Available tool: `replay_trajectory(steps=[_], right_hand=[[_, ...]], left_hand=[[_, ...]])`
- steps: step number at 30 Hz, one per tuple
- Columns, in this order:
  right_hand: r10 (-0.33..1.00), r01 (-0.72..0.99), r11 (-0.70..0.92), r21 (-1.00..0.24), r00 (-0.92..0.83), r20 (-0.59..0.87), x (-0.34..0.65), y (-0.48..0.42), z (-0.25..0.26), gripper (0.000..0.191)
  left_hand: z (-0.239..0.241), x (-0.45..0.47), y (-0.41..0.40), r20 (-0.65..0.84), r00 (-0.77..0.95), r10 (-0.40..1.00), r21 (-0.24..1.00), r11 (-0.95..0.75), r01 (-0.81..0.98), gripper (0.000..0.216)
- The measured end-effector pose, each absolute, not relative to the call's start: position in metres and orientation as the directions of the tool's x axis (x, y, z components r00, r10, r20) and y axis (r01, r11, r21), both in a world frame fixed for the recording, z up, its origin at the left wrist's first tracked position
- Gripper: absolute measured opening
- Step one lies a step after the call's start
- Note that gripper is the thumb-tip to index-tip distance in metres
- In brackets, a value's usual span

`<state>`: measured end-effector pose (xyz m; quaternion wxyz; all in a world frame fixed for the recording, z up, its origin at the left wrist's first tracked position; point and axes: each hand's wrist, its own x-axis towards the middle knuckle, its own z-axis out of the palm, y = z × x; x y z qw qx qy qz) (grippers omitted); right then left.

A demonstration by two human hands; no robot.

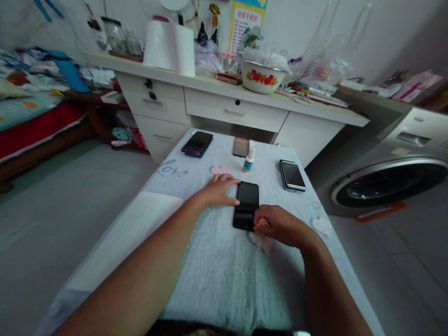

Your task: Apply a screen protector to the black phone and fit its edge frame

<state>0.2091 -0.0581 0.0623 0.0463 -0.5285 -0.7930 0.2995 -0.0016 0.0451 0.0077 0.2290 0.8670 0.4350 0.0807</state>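
Observation:
A black smartphone lies flat, screen up, on the cloth-covered table. My left hand rests at its left side, fingers stretched out, with the thumb and a fingertip touching the phone's edge. At the phone's lower right, my right hand is closed around a small peach-coloured cloth, mostly hidden by the fingers. Just beyond the phone stands a small white spray bottle with a blue and yellow label.
Stacked phones lie at the table's far left, and more stacked phones at the right. A brownish phone case or phone lies at the far edge. Behind are a white drawer desk and, rightward, a washing machine.

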Motion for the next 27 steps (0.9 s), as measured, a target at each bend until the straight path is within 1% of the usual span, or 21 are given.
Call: replay_trajectory(steps=[10, 18, 22, 27], right_hand=[[0.950, 0.848, 0.221, -0.481, -0.299, -0.089, 0.222, -0.042, 0.047, 0.008], [0.985, 0.884, 0.175, -0.434, -0.159, 0.073, 0.224, -0.031, 0.029, 0.012], [0.984, 0.888, 0.180, -0.424, -0.164, 0.074, 0.222, -0.032, 0.029, 0.011], [0.967, 0.862, 0.223, -0.455, -0.256, -0.011, 0.217, -0.039, 0.038, 0.007]], left_hand=[[0.005, -0.002, 0.046, -0.045, 0.612, 0.790, 0.470, -0.524, 0.711, 0.077], [0.007, -0.001, 0.046, -0.070, 0.610, 0.789, 0.469, -0.514, 0.719, 0.078], [0.009, -0.001, 0.045, -0.077, 0.611, 0.788, 0.460, -0.516, 0.723, 0.078], [0.010, -0.001, 0.043, -0.075, 0.612, 0.788, 0.466, -0.514, 0.720, 0.078]])
